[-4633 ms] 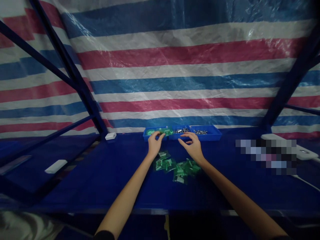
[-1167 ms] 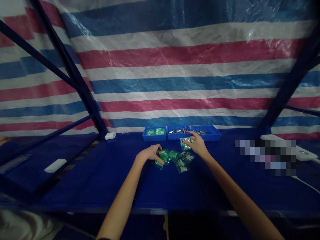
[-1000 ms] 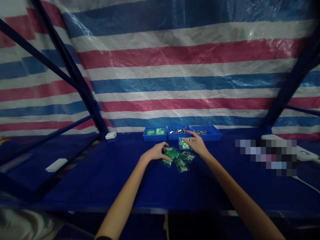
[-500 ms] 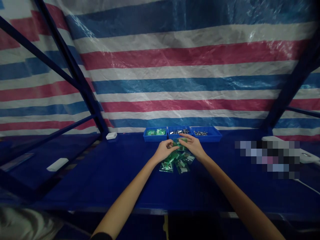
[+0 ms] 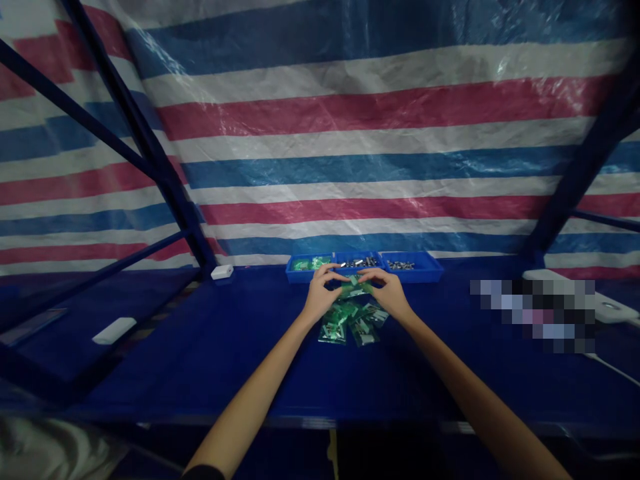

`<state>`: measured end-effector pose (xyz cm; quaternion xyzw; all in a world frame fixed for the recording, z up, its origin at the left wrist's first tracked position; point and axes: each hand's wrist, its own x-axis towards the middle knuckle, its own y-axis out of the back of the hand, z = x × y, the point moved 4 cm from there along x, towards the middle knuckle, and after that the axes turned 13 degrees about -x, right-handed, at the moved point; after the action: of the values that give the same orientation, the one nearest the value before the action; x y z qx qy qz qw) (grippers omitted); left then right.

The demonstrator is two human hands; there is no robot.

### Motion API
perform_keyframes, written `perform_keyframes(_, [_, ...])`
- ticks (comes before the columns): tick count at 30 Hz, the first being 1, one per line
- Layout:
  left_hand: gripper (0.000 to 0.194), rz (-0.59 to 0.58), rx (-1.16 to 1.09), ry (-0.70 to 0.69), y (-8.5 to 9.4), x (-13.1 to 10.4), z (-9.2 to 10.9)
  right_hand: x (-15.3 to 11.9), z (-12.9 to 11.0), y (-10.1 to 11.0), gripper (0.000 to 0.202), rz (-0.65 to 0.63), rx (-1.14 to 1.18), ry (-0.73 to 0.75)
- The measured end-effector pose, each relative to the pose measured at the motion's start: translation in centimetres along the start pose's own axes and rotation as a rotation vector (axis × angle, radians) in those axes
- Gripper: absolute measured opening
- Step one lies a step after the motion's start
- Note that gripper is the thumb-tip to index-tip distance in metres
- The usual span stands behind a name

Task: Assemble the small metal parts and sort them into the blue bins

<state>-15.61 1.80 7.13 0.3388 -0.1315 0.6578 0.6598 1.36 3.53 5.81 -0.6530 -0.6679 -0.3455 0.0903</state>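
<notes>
Between my hands is a small green plastic bag [image 5: 355, 289], pinched at its left side by my left hand [image 5: 323, 292] and at its right side by my right hand [image 5: 387, 291]. Several filled green bags [image 5: 333, 328] lie in a loose pile on the blue table just below it. Behind my hands stand three blue bins side by side: the left bin [image 5: 297, 276] holds green bags, the middle bin [image 5: 340, 256] small metal parts, and the right bin [image 5: 427, 272] a little heap of small parts.
A white box [image 5: 222, 272] sits at the table's back left, and a white block [image 5: 115, 331] lies farther left. On the right are a white device [image 5: 613, 308] with a cable and a blurred-out patch. Blue frame posts flank the table [image 5: 225, 373].
The fingers of my left hand have risen and reached over to the bag's upper edge. The bag now hangs wider and flatter between both hands.
</notes>
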Motion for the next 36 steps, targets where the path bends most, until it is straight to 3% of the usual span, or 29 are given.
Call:
perform_keyframes(5, [0.021, 0.238, -0.001, 0.04, 2.1, 0.6, -1.1, -0.2, -0.1, -0.6, 0.042, -0.046, 0.06, -0.149])
perform_keyframes(9, [0.023, 0.472, 0.016, 0.092, 5.9, 1.2, -3.1, -0.3, -0.3, -0.7, 0.04, -0.065, 0.058, -0.167])
perform_keyframes(14, [0.023, 0.599, 0.025, 0.083, 9.7, 1.3, -6.4, -0.4, -0.3, -0.9, 0.033, -0.102, 0.055, -0.165])
perform_keyframes(20, [0.018, 0.571, 0.314, 0.148, 10.6, 0.9, -8.7, -0.5, -0.3, -1.1, 0.032, -0.135, 0.018, -0.171])
perform_keyframes(26, [0.019, 0.533, 0.533, 0.215, 10.0, 0.8, -8.2, -0.5, -0.3, -1.1, 0.034, -0.134, -0.007, -0.167])
perform_keyframes(32, [0.031, 0.525, 0.69, 0.371, 9.8, 0.3, -8.2, -0.7, -0.4, -1.2, 0.033, -0.15, -0.016, -0.16])
perform_keyframes(36, [0.047, 0.454, 0.756, 0.218, 9.0, 0.5, -6.7, -0.7, 0.0, -1.2, 0.027, -0.147, -0.08, -0.139])
